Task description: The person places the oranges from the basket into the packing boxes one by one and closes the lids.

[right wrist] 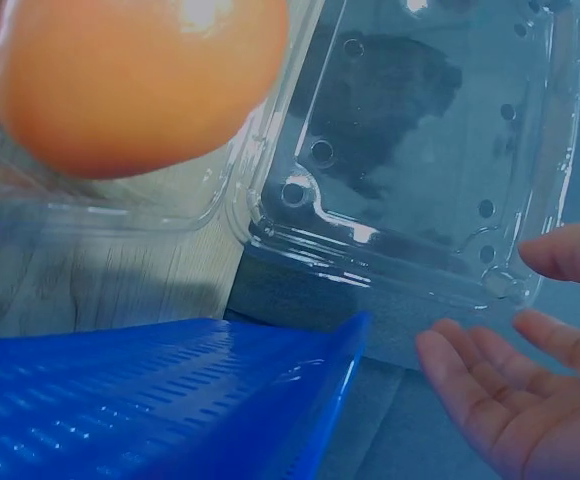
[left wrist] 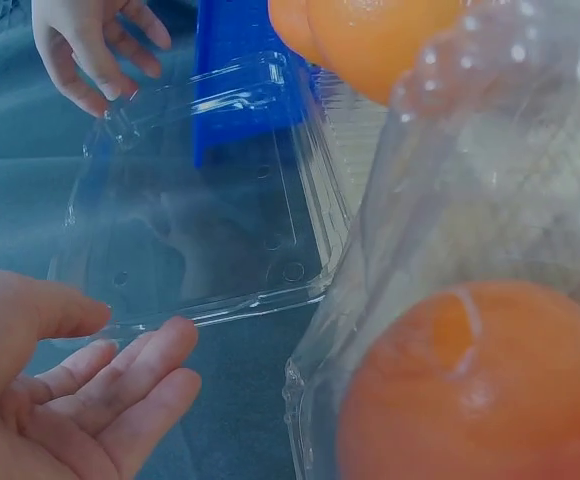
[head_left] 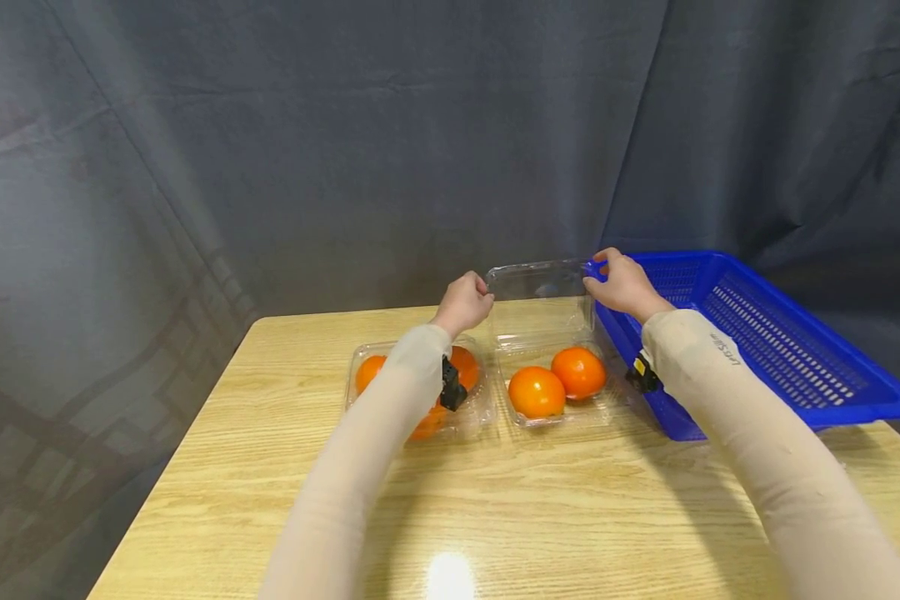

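A clear plastic clamshell box [head_left: 507,398] stands open on the table, with two glossy orange fruits [head_left: 536,392] in its base. Its hinged lid [head_left: 540,321] is raised upright at the back. With thumb and fingers, my left hand [head_left: 465,302] pinches the lid's left top corner; in the left wrist view that hand [left wrist: 90,385] is at the lid's edge. My right hand [head_left: 624,286] pinches the opposite top corner, and the right wrist view shows thumb and index finger either side of it. A second clear box [head_left: 480,417] with several orange fruits sits under my left forearm, partly hidden.
A blue slotted plastic basket [head_left: 780,342] stands on the right, close beside the open box and behind my right forearm. The wooden table [head_left: 270,467] ends at a dark grey curtain [head_left: 345,167] at the back and left.
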Motion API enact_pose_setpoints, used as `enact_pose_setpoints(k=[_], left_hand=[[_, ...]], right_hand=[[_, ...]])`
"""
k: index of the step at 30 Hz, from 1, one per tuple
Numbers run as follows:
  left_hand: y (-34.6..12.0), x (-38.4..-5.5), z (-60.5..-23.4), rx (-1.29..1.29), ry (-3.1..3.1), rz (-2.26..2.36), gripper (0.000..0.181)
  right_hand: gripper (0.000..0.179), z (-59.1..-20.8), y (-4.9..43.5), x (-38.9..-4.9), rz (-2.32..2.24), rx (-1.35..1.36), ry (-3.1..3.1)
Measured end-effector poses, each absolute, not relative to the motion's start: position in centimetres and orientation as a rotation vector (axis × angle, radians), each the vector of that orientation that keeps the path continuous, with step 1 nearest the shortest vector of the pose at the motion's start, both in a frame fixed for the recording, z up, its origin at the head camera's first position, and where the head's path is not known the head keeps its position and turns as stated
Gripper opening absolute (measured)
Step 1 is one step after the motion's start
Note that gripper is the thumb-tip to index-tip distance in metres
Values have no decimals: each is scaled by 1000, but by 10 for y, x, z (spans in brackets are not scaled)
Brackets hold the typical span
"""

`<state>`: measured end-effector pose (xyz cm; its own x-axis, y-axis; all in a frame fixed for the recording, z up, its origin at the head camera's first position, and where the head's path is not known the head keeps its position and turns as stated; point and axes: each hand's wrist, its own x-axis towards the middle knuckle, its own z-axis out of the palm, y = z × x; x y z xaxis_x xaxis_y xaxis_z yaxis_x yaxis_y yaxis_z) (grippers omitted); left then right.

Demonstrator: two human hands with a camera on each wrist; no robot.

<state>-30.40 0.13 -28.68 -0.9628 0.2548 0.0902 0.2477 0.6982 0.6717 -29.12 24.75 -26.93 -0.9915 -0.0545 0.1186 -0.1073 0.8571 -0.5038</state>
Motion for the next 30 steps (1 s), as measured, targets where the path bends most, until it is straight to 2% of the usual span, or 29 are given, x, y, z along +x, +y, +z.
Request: enact_pose_setpoints(k=[18, 30], left_hand=[[-3, -298, -287, 393, 2823, 1311, 20], [-4, -290, -284, 506, 2814, 1289, 20]], right_hand=[[35, -269, 249, -277, 827, 175, -2804], [30, -269, 254, -261, 827, 170, -2749]])
